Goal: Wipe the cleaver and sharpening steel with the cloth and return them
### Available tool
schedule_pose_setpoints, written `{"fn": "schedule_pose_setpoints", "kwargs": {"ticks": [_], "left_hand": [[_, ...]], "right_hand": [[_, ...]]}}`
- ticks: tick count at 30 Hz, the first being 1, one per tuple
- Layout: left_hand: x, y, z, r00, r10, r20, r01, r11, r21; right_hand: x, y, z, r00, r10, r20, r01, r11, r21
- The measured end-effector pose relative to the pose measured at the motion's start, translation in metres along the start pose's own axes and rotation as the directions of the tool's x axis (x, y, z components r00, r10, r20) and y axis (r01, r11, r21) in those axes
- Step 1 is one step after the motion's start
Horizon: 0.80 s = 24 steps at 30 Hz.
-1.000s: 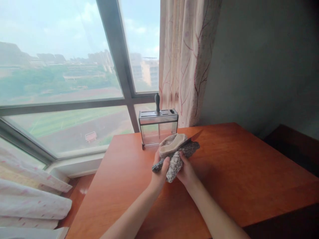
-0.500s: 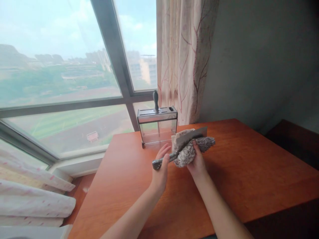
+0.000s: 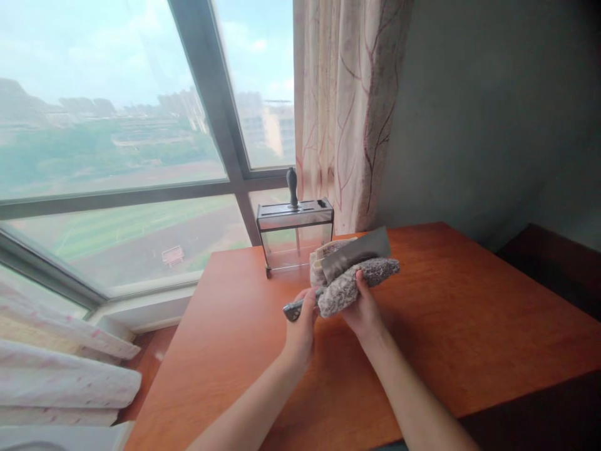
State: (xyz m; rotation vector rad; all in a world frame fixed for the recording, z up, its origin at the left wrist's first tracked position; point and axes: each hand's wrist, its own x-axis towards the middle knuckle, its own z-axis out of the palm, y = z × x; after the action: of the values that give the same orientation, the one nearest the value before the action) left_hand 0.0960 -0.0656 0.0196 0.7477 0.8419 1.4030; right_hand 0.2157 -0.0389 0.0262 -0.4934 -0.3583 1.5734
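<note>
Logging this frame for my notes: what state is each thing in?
Cleaver: off the table, blade half wrapped in cloth.
Cloth: bunched around the blade.
Left hand: closed on the cleaver's handle.
Right hand: gripping the cloth.
Knife block: upright, one handle sticking out.
Curtain: drawn aside.

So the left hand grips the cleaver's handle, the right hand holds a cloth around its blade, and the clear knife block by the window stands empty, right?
Not quite: the knife block is not empty; a dark handle sticks up from its top, as the head view shows. The left hand does grip the cleaver by its handle, and the right hand holds the cloth around the blade.
</note>
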Motion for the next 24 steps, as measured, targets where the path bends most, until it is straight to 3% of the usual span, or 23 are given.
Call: {"fn": "schedule_pose_setpoints", "kwargs": {"ticks": [5,8,16,24], "left_hand": [[0.004,0.01,0.002,0.997,-0.025,-0.069,0.019,0.996,-0.082],[0.006,0.012,0.0,0.995,-0.026,-0.093,0.018,0.996,-0.087],[0.008,0.005,-0.007,0.997,0.067,-0.048,-0.066,0.998,0.025],[0.007,0.002,-0.002,1.0,0.021,0.021,-0.024,0.993,0.116]], "right_hand": [[-0.008,0.004,0.003,0.985,0.062,0.164,-0.047,0.994,-0.095],[-0.007,0.009,0.002,0.975,0.093,0.203,-0.066,0.988,-0.139],[0.006,0.023,-0.007,1.0,0.02,0.01,-0.018,0.982,-0.19],[0.016,0.016,-0.018,0.989,-0.058,-0.134,0.05,0.997,-0.063]]}}
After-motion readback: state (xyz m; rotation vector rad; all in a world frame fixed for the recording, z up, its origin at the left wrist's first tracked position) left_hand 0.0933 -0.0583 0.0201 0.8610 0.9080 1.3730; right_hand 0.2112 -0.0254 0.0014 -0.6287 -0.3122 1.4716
